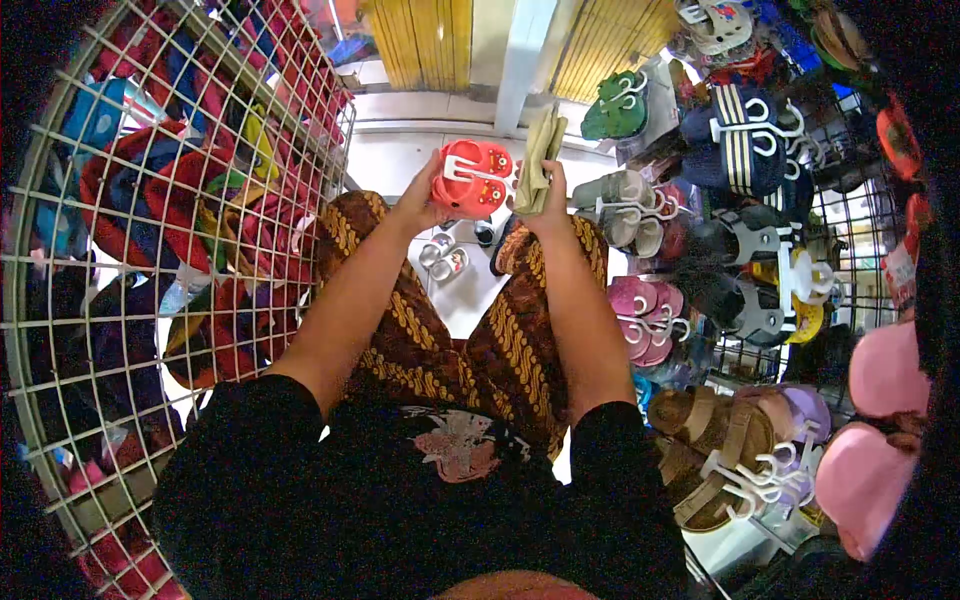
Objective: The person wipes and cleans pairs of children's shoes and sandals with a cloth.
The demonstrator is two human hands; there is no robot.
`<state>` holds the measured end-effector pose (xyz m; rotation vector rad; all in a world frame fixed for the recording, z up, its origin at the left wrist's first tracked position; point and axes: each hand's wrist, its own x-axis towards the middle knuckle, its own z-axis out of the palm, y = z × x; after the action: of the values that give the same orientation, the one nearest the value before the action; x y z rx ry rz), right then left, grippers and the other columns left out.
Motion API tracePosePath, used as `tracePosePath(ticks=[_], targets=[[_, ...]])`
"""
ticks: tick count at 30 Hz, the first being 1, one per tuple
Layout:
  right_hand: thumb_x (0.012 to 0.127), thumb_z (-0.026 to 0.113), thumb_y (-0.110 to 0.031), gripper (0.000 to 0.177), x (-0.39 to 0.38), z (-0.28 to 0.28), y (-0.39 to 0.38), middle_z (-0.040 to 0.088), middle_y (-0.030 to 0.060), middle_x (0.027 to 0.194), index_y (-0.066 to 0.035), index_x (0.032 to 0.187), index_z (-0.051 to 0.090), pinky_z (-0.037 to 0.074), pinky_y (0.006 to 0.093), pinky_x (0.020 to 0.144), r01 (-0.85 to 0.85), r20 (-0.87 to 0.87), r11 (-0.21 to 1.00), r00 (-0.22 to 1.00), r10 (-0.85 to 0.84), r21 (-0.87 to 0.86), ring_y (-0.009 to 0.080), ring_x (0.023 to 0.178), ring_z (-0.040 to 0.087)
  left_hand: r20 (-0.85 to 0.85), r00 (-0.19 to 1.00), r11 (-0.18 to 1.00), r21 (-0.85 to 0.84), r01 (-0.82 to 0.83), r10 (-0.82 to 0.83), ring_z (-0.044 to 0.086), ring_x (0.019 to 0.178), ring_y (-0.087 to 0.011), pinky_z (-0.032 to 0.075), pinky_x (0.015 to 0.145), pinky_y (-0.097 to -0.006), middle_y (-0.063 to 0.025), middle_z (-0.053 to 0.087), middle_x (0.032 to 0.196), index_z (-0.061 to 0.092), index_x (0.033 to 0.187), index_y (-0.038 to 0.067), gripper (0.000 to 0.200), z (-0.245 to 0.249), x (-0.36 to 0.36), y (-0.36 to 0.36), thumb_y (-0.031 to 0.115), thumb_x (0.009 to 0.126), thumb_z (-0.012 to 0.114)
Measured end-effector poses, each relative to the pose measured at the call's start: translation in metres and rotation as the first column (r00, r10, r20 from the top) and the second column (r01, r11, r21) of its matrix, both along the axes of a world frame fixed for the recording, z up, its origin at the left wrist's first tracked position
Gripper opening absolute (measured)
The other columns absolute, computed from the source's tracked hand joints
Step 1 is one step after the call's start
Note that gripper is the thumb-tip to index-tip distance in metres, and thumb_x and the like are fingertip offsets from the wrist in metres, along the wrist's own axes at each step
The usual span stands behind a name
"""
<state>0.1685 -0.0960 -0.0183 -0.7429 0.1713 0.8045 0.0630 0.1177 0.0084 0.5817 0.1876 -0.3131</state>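
My left hand (421, 196) grips a pair of red children's clogs (474, 186) by their left side, with a white plastic hanger across them. In my right hand (548, 201) is a folded olive-green cloth (541, 165), held upright close to the right side of the clogs. Both hands are raised in front of my knees. Below them, a pair of small grey-white shoes (444, 258) lies on the white floor between my legs.
On my left stands a wire grid (160, 270) with colourful footwear behind it. Sandals on white hangers crowd my right side, among them green clogs (615, 108), pink sandals (645, 318), navy slides (735, 140) and brown sandals (715, 440). A door frame (523, 65) is ahead.
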Motion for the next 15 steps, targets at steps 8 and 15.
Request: tracePosePath(ticks=[8,15], targets=[[0.085,0.056,-0.045,0.034,-0.011,0.008,-0.007,0.063,0.0005,0.078,-0.014,0.096,0.064,0.049,0.0347,0.049,0.079,-0.072,0.996,0.994,-0.077,0.029,0.0163,0.062,0.060,0.048,0.988,0.990,0.003,0.144,-0.144,0.050,0.128,-0.0462,0.046,0.095,-0.0719,-0.0198,0.043,0.149,0.032,0.150,0.011,0.070,-0.019,0.003,-0.002,0.059,0.100,0.036],[0.086,0.053,-0.046,0.041,-0.020,0.019,0.000,0.062,0.0023,0.074,-0.009,0.097,0.066,0.049,0.0312,0.054,0.157,-0.010,0.986,0.988,-0.156,0.062,0.0169,0.062,0.059,0.026,0.984,0.967,-0.182,0.175,-0.174,0.046,0.131,-0.0474,0.043,0.098,-0.0712,-0.0203,0.040,0.151,0.031,0.151,0.013,0.068,-0.025,0.002,-0.001,0.058,0.100,0.037]])
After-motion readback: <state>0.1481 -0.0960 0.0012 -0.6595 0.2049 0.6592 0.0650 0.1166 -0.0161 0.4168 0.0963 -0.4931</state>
